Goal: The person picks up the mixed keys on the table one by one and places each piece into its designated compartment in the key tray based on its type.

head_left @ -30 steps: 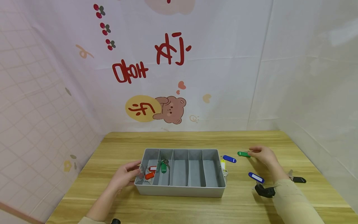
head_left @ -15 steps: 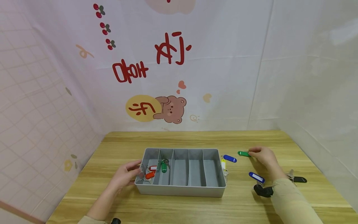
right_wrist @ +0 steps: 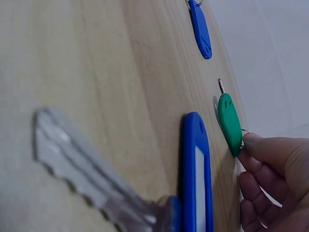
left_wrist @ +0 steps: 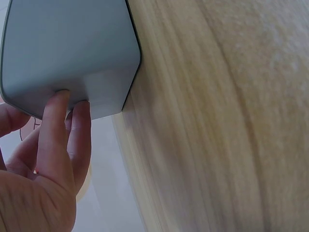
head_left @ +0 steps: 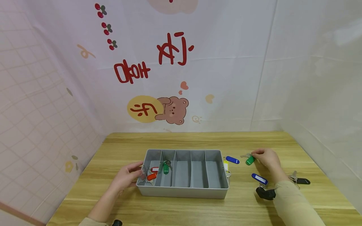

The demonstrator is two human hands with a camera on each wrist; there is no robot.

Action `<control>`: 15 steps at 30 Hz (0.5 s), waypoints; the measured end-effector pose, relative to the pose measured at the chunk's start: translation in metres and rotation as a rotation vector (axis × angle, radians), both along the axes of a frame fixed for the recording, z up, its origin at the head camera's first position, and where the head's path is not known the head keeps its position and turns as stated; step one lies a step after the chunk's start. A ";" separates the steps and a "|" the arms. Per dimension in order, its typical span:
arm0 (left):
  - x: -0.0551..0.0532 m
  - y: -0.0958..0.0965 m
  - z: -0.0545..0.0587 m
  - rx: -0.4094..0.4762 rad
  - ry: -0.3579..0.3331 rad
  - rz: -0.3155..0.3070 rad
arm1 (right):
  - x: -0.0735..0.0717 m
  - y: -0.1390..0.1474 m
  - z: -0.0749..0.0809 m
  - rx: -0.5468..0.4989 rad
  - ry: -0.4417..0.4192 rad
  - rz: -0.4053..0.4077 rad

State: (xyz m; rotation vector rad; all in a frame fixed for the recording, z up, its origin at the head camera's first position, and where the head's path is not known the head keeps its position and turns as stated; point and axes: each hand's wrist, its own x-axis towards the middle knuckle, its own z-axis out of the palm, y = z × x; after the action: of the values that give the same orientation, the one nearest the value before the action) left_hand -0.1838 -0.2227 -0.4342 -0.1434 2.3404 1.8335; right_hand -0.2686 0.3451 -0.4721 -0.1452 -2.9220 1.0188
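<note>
My left hand (head_left: 126,176) holds the left end of a grey divided tray (head_left: 183,192), thumb over the rim and fingers against the outer wall. That end wall (left_wrist: 72,53) fills the upper left of the left wrist view. At the right, my right hand (head_left: 267,158) pinches the ring of a green key tag (head_left: 250,160), whose key (head_left: 245,155) points left. In the right wrist view the thumb and forefinger meet at the ring beside the green tag (right_wrist: 230,123). Inside the tray, red key tags (head_left: 151,176) lie in the leftmost compartment and another green key tag (head_left: 166,168) in the second.
Right of the tray lie a blue key tag (head_left: 232,160) and a yellow key tag (head_left: 226,165) with keys. A second blue key tag (head_left: 259,179) is near the right wrist's black camera (head_left: 266,193). Beyond the forearm is a black key tag (head_left: 303,181). Cloth walls surround the wooden table (head_left: 181,213).
The green key tag at my right fingers has turned, from pointing left to pointing down toward me, and its key now shows. My left hand and the tray have stayed put.
</note>
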 end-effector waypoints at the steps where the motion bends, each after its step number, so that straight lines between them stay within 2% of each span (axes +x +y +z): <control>1: 0.000 0.000 0.000 0.000 0.000 0.002 | 0.000 0.000 0.000 -0.002 0.000 -0.003; 15: 0.000 0.001 0.000 -0.001 0.003 0.002 | 0.007 0.000 0.000 -0.045 0.042 -0.029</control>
State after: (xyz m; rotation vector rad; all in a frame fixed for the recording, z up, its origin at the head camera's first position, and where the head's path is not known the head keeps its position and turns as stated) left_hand -0.1837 -0.2222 -0.4345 -0.1436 2.3442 1.8343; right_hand -0.2618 0.3447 -0.4723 -0.1657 -2.8515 1.0709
